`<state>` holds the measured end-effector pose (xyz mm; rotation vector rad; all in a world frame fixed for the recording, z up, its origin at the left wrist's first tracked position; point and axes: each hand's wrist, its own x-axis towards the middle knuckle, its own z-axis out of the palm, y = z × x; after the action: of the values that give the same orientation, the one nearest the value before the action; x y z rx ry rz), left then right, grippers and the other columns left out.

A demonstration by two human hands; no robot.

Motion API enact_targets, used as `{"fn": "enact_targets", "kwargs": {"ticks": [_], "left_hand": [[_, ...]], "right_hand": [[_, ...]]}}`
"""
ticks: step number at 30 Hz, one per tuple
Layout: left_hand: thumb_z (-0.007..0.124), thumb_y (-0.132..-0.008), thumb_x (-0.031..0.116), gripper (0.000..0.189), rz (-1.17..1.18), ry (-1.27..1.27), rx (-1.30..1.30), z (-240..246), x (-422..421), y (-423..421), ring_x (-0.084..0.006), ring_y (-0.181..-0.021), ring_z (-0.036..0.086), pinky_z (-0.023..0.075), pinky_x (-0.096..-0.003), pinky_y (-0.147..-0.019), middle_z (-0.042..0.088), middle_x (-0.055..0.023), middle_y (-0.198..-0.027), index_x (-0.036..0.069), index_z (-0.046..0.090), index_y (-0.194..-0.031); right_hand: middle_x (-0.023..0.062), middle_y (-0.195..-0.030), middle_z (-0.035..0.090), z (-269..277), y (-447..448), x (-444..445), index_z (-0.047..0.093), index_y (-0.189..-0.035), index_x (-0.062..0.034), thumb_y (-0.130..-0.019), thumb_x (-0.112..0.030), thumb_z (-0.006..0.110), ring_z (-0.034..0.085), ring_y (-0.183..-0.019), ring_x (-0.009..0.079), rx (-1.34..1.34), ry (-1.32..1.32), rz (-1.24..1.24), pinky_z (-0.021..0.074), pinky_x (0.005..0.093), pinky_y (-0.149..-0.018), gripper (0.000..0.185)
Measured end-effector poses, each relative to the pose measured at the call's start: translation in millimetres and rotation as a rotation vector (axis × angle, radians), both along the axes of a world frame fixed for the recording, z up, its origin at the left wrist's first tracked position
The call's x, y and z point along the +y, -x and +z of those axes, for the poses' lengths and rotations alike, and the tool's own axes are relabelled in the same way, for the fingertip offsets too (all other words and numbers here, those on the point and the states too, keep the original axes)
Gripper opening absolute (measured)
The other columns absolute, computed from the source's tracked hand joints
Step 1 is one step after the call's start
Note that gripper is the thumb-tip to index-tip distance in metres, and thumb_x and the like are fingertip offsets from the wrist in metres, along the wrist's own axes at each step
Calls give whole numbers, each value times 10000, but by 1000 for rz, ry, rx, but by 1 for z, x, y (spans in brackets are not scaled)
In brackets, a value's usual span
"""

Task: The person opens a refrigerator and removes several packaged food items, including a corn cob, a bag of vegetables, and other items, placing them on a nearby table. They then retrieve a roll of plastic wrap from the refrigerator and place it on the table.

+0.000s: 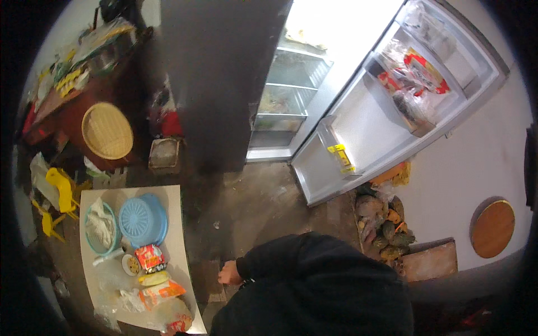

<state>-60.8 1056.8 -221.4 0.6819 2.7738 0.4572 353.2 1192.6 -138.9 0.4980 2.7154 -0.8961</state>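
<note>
My right hand (230, 273) hangs beside the table, fingers curled, with nothing seen in it. At the bottom edge only a sliver of my left hand (169, 333) shows, against a clear plastic bag with red print (173, 316); its grip is hidden. The bag lies at the near corner of a light-topped table (175, 235). Close to it are an orange and white packet (163, 292), a yellow packet (154, 278), a red packet (150, 257) and a small cup (131, 265) with bits of food inside. A blue plastic basin (143, 220) and a green basket (101, 229) holding a whitish cloth stand farther off.
A refrigerator stands open, its lit shelves (290, 86) ahead and its door (365, 126) swung right, with bags in the door racks. Vegetables (386, 231) lie by the right wall. Left are yellow chairs (61, 193), a woven basket (107, 131) and a box (164, 153).
</note>
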Motion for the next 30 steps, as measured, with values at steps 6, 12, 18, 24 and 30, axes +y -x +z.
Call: {"fn": "enact_targets", "kwargs": {"ticks": [6,12,18,24,30], "left_hand": [[698,-862,140,370,-10,-213,-139,23,9,-54,-259,-897,643,534,-390,-801,644,-125,-1066,15,573,-1187],[725,-840,129,306,127,-523,-408,51,-51,-65,-219,-824,660,553,-376,-739,681,-97,-959,19,630,-1110],[694,-833,39,190,422,-712,-235,71,-127,-102,-130,-787,615,523,-310,-718,691,-48,-894,-9,643,-1010],[685,-821,47,193,454,-780,-351,104,-130,-131,-97,-796,607,503,-275,-706,683,-29,-904,9,635,-1004],[685,-818,52,183,531,-693,-345,124,-155,-126,-101,-791,578,477,-272,-710,646,-11,-865,22,620,-986]], "right_hand": [[123,-955,662,-6,-29,15,622,-1026,-96,-850,-276,614,680,-864,332,-2,-29,-52,546,467,-713,251],[143,-970,662,-2,-20,25,619,-1019,-83,-796,-272,646,671,-863,364,-80,29,195,545,486,-699,293],[125,-978,644,11,15,11,597,-1063,-100,-871,-212,608,653,-907,343,-5,29,266,515,476,-740,222],[144,-999,631,8,88,2,575,-1075,-92,-897,-231,592,650,-912,345,-94,27,465,511,488,-737,227],[156,-1010,628,-6,167,3,566,-1110,-81,-901,-243,589,641,-921,362,-108,72,522,516,487,-760,265]]}}
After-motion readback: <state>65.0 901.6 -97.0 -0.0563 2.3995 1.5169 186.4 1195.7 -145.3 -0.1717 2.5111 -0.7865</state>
